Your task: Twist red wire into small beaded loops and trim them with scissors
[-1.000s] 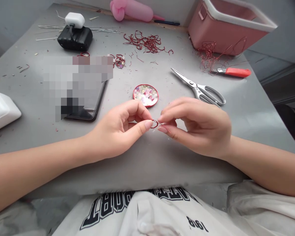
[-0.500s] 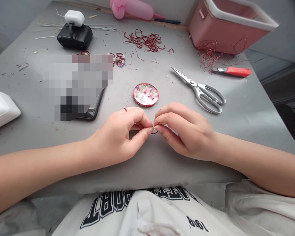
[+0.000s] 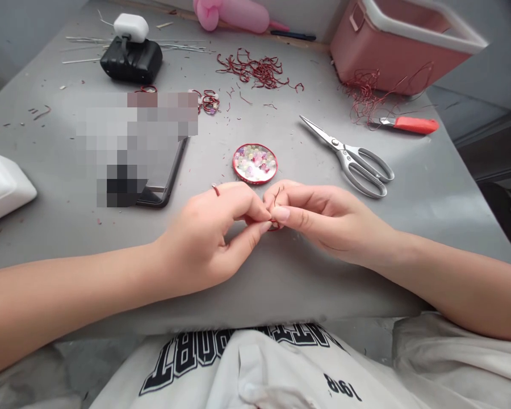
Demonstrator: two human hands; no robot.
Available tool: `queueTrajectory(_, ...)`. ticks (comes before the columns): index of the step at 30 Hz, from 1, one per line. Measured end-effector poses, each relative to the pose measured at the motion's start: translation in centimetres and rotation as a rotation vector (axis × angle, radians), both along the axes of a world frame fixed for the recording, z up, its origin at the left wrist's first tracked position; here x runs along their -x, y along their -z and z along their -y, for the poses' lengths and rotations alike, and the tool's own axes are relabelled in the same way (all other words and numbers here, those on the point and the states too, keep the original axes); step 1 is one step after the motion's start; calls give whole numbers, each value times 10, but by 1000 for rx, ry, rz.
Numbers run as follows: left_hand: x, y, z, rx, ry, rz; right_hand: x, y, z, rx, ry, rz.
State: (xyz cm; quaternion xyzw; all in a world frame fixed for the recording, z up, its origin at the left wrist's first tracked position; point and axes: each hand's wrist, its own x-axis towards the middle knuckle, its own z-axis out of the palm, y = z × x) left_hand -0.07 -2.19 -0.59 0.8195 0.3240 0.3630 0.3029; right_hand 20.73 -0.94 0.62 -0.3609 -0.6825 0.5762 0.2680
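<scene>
Between my two hands is a small ring of dark red wire (image 3: 274, 227), mostly covered by fingertips. My left hand (image 3: 221, 233) pinches it from the left with thumb and forefinger; a red wire ring (image 3: 217, 191) sits on one finger of that hand. From the other side my right hand (image 3: 327, 221) is closed, thumb pressed to forefinger on the wire, and a thin loose end (image 3: 277, 196) sticks up there. Just beyond the fingers lies a red-rimmed lid (image 3: 254, 182) filled with small pastel beads (image 3: 255, 161).
Scissors (image 3: 347, 156) and a red-handled cutter (image 3: 413, 124) lie to the right, before a pink bin (image 3: 392, 51) and tangled red wire (image 3: 364, 96). Wire offcuts (image 3: 255, 69) are heaped at the back. A phone (image 3: 170, 176), a black case (image 3: 132, 61) and a white object (image 3: 4, 187) are left.
My right hand has rolled over so its thumb lies on top, and a thin wire end now shows above its fingers. My left hand keeps its pinch, nearly in place.
</scene>
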Motion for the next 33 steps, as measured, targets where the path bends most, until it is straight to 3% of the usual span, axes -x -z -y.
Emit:
queueTrajectory(2, -1, -1, -1, 146, -29, 81, 0, 1, 1, -217, 111, 22)
queueTrajectory(5, -1, -1, -3, 302, -81, 163, -1, 4, 2, -747, 262, 67)
queueTrajectory(7, -2, -1, -3, 347, -82, 177, -1, 7, 4, -1045, 276, 130)
queueTrajectory(10, -2, -1, -2, 378, -44, 197, -1, 11, 6, -1268, 240, 206)
queueTrajectory(25, -1, 2, 0, 302, 2, 249, -3, 3, 10, -1340, 176, 260)
queueTrajectory(30, -1, 3, 2, 139, 28, 179, -10, 0, 15, -1413, 112, 355)
queueTrajectory(33, -1, 3, 0, 16, 16, 133, -8, 0, 17, -1402, 156, 351)
